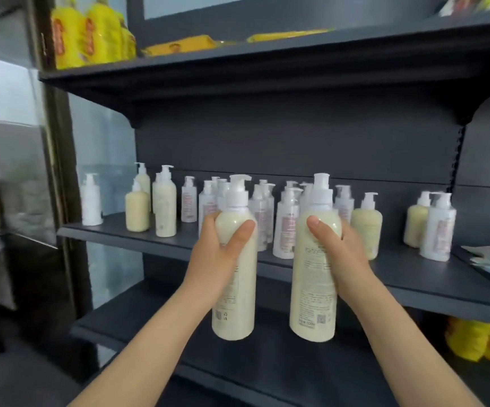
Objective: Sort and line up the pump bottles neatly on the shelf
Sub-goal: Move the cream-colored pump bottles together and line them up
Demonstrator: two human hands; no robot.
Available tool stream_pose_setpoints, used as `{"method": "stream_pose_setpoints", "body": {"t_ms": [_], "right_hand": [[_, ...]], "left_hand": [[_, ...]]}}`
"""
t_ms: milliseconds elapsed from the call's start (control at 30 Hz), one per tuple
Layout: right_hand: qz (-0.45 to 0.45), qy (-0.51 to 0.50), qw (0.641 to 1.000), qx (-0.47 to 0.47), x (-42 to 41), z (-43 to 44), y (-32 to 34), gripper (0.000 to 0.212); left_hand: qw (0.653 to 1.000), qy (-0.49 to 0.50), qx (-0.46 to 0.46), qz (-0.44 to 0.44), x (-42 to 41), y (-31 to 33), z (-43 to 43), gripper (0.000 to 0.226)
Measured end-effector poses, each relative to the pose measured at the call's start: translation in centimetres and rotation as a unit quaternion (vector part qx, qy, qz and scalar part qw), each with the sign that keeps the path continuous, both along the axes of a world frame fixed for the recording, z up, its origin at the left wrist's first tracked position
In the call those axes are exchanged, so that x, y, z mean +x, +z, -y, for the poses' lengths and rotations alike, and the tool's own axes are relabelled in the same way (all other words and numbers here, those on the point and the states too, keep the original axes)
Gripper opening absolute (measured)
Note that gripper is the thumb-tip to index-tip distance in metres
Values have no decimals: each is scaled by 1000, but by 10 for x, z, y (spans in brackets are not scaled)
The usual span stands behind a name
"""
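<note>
In the head view, two tall cream pump bottles are held upright, pumps on top, in front of the shelf (414, 277), with their bases below its front edge. The left bottle (235, 304) is grasped around its shoulder by the left hand (217, 254), and the right bottle (314, 289) by the right hand (343, 254). The shelf lies straight ahead. Similar tall cream bottles (164, 207) stand towards its left end. The left hand is judged nearer to them, so a lift forward and leftwards is probably needed.
</note>
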State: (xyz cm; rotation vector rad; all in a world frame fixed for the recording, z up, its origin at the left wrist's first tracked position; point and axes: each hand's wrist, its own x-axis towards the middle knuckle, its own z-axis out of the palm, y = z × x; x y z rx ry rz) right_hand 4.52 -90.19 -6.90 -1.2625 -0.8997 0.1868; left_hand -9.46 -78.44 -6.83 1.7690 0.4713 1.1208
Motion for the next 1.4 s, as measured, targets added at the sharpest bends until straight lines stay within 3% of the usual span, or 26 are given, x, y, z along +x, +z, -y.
{"method": "stream_pose_setpoints", "body": {"t_ms": [167,367,533,633,867,1000,1133,1400], "right_hand": [[16,61,998,0,-39,-68,11,42],[6,125,992,-4,-61,-165,6,21],[10,164,986,-2,-74,-258,0,36],[20,182,983,-1,-79,-313,10,27],[30,173,984,6,-83,-410,41,27],[34,156,987,2,-85,-450,57,28],[29,127,991,10,-85,-488,77,28],[64,-8,997,42,-85,-566,114,37]], "left_hand": [[998,64,-5,16,-49,7,-60,31],[993,115,-16,21,-83,3,-142,27],[988,148,-19,29,-97,-1,-224,29],[986,167,-4,18,-103,8,-280,30],[980,196,6,42,-112,45,-383,29],[984,173,26,28,-111,69,-432,26],[991,128,-11,48,-105,89,-490,48],[995,-45,27,85,-62,144,-602,27]]}}
